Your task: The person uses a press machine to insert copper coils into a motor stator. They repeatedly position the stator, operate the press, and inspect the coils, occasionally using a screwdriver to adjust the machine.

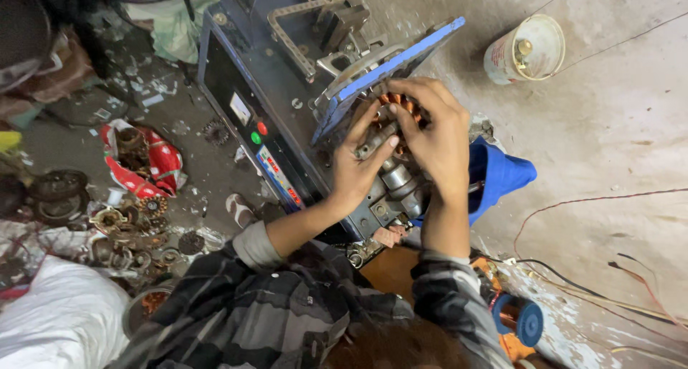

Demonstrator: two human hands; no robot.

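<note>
Left hand point(356, 170): we curl it around the metal shaft point(378, 141) at the machine's front, fingers closed on it, seemingly to steady the part.
Right hand point(433, 136): we cup it over the copper winding point(398, 105), fingers bent and pressing down; we cannot tell whether it grips anything.
Winding: it sits on the dark winding machine point(287, 104), at 12 o'clock from our wrists, under a blue plate point(401, 61).
Nearby: a white can point(524, 50) at 2 o'clock on the floor; a copper wire spool point(517, 315) at 5 o'clock.
</note>
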